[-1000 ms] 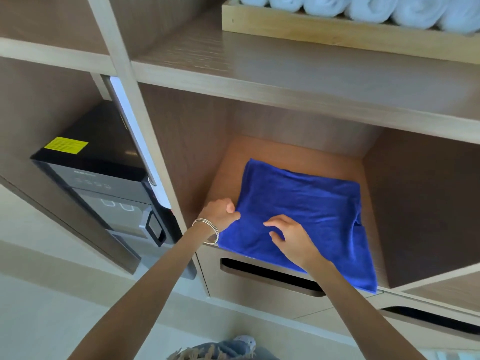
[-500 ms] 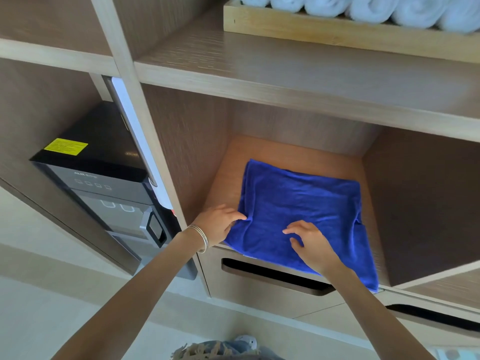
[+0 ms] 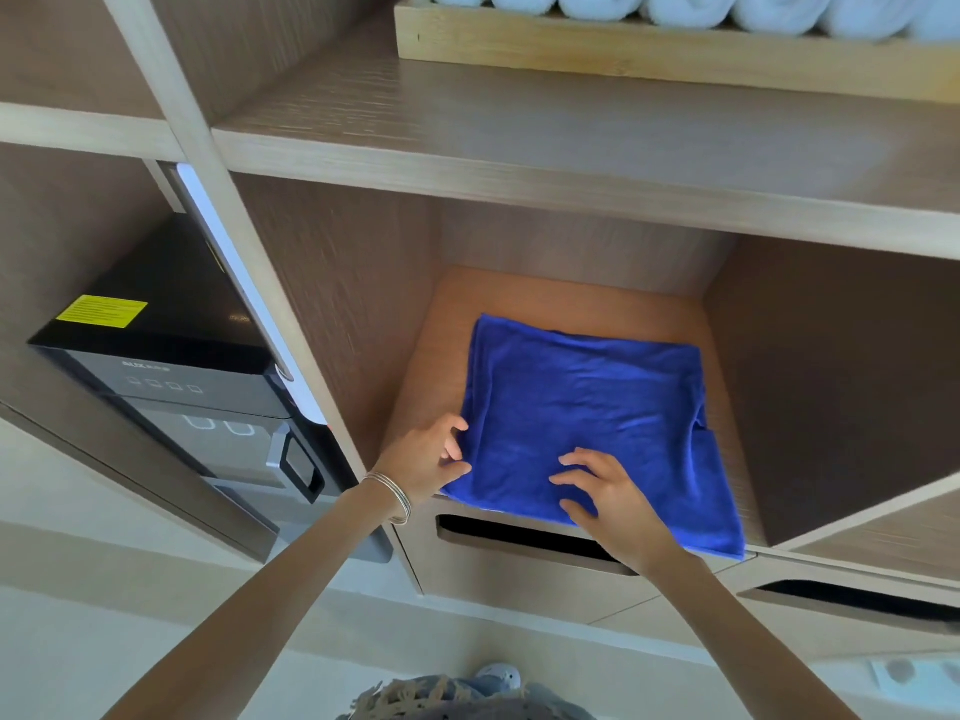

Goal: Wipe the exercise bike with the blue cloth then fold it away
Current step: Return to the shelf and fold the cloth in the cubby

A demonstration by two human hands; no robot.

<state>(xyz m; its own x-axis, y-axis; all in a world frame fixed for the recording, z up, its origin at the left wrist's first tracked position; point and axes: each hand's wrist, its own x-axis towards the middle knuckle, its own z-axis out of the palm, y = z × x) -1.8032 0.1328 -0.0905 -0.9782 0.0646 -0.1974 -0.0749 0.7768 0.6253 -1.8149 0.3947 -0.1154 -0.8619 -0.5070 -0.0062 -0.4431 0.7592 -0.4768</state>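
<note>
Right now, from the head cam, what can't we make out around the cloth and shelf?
- Exercise bike: out of frame, so wiping can't be confirmed.
- Blue cloth: number of folded layers hidden; its near edge is covered by the right hand.
- Left hand: its fingers sit at the cloth's left edge; whether they pinch it is unclear.
- Rolled white towels: cut off by the top edge.
- Black appliance: yellow label text too small to read.

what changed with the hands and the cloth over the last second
The right hand slid rightward along the front of the blue cloth, fingers spread flat on it. The left hand opened from a fist to pinching the cloth's left edge. The cloth stayed folded in the same cubby.
</note>
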